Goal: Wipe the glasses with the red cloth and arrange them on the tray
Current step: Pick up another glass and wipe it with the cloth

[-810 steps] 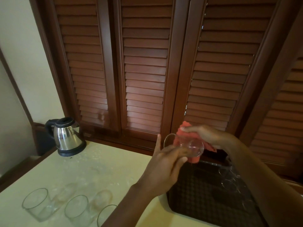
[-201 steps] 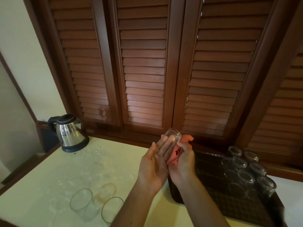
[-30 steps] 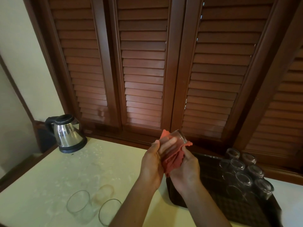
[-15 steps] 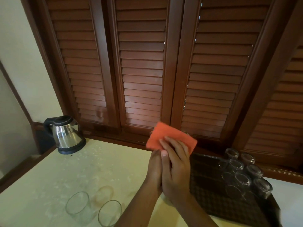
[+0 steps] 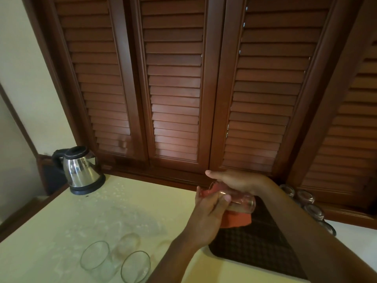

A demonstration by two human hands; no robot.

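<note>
left hand [image 5: 210, 213]: curled round the red cloth [image 5: 236, 219] and the open end of the glass [image 5: 237, 198]
right hand [image 5: 238, 180]: gripping that glass on its side from above
tray [image 5: 255, 248]: right under both hands, wiped glasses [image 5: 306, 201] just past the right wrist
unwiped glasses [image 5: 114, 260]: down left of the left hand

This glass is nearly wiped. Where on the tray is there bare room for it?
The tray is bare along its near and left part, between the red cloth and its front rim. The far right edge is crowded with upturned glasses.
</note>
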